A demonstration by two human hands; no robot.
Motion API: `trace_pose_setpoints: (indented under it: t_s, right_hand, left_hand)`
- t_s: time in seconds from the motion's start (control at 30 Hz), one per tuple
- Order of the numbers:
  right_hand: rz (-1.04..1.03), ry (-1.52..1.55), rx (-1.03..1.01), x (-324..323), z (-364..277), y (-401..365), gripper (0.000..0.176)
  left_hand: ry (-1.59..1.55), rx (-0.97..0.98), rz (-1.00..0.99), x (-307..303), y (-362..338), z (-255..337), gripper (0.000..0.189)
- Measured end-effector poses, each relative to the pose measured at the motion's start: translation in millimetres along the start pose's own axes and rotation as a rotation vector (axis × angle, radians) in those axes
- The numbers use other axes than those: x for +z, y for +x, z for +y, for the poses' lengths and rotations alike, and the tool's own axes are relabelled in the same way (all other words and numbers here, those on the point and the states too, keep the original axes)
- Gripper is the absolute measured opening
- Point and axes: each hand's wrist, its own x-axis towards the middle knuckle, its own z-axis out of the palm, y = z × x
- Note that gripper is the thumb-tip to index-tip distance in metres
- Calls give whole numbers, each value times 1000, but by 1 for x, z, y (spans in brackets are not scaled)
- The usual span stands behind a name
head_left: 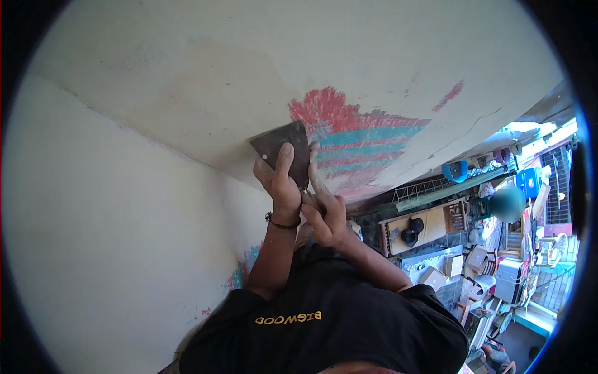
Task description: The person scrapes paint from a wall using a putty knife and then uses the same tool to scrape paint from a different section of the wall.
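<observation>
A wide, dark flat blade, which looks like a putty knife (pixel 289 140), lies close to the pale wall at the left edge of a patch of exposed red and teal paint (pixel 367 143). My left hand (pixel 283 187), with a dark beaded bracelet at its wrist, is closed on the blade with the thumb pressed along its face. Just to the right, my right hand (pixel 327 215) is closed around the tool's lower end, with one finger stretched up beside the blade's edge. Fingers mostly hide the handle. Pale dust coats the fingers.
Another wall (pixel 112 237) meets this one at a corner on the left. A crack (pixel 464 134) runs through the wall at right. Below right stand a wooden bench (pixel 430 230) with a dark hat, several boxes (pixel 453 265), a blue container (pixel 529 182) and a person (pixel 507 204).
</observation>
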Motion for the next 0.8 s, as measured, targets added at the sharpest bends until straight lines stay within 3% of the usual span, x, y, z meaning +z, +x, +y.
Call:
trace_pose_setpoints:
  t_s: [0.07, 0.17, 0.27, 0.37, 0.57, 0.8]
  right_hand:
    - [92, -38, -198, 9, 17, -4, 61]
    - [-27, -18, 192, 0, 37, -32, 60]
    - [-17, -40, 28, -7, 21, -19, 60]
    - [-43, 27, 93, -3, -15, 1, 70]
    - [-17, -52, -1, 2, 44, -26, 69]
    - [-31, -10, 30, -1, 0, -6, 68]
  left_hand:
    - [-49, 40, 32, -12, -2, -19, 26]
    - [-15, 80, 103, -34, -10, -60, 30]
    - [-42, 49, 40, -8, -8, -28, 36]
    - [-14, 5, 40, -2, -1, -4, 35]
    - [-83, 63, 85, -20, -9, -43, 28]
    - [-27, 12, 85, -6, -4, -15, 32]
